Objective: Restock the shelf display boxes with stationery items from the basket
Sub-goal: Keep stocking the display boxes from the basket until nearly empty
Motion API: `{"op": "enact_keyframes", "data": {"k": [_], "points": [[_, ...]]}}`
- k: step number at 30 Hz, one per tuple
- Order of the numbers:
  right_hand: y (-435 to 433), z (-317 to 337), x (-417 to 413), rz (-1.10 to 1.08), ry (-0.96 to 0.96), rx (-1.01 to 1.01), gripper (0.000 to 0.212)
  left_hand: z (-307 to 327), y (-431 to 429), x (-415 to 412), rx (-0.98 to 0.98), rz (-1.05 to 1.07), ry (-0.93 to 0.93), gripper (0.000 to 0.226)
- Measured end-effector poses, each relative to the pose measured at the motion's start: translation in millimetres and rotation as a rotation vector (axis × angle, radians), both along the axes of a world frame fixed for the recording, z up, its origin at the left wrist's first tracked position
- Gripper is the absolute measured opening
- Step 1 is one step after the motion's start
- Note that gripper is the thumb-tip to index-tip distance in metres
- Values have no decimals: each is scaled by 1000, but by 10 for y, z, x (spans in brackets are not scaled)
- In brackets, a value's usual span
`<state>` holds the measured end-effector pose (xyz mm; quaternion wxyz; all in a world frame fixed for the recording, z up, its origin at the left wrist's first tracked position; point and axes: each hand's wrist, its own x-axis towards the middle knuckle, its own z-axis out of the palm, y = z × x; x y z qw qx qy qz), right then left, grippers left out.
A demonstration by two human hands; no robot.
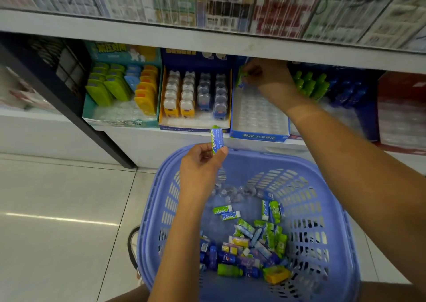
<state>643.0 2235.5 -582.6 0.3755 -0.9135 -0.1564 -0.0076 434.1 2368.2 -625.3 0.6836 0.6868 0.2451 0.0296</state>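
Observation:
A purple plastic basket [322, 186] sits below me, its floor strewn with several green, blue and yellow erasers [255, 241]. My left hand [200, 165] hovers over the basket's far rim, pinching a green-and-blue eraser [217, 139] upright. My right hand [269, 78] reaches into the back of a blue display box [258, 137] on the lower shelf, fingers closed on a green eraser [241, 77]. The box's clear tray of slots looks mostly bare.
Left of the blue box stand a box of bear-shaped items [196, 94] and a teal box of green and yellow items [119, 87]. Green and blue bottles [322, 87] fill the box at right. An upper shelf edge [207, 41] overhangs. Tiled floor lies at left.

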Motion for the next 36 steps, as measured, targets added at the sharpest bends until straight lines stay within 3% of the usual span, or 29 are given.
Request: {"op": "enact_keyframes", "data": {"k": [8, 10, 12, 14, 17, 19, 22, 25, 30, 36], "points": [[36, 134, -181, -96, -88, -68, 28, 103, -20, 61, 178, -11, -71, 22], [24, 241, -438, -107, 60, 133, 26, 151, -39, 107, 232, 3, -125, 19], [-2, 308, -782, 49, 361, 328, 22, 199, -76, 168, 283, 18, -179, 18], [-46, 301, -1037, 156, 470, 368, 11, 231, -129, 234, 354, 12, -234, 19], [-122, 277, -1020, 44, 311, 389, 12, 216, -185, 321, 465, -64, -287, 27], [-193, 261, -819, -114, 143, 347, 19, 142, -175, 368, 599, -165, -243, 44], [-271, 224, -453, -266, -82, 105, 18, 18, -120, 387, 862, -324, -164, 53], [-245, 137, -221, -225, -65, 53, 20, -50, -97, 346, 1015, -392, -164, 52], [-159, 150, -58, -149, -81, 38, 30, -70, -41, 329, 1030, -379, -197, 48], [-160, 97, 101, -152, 40, -102, 35, -59, -37, 343, 1029, -391, -187, 48]]}}
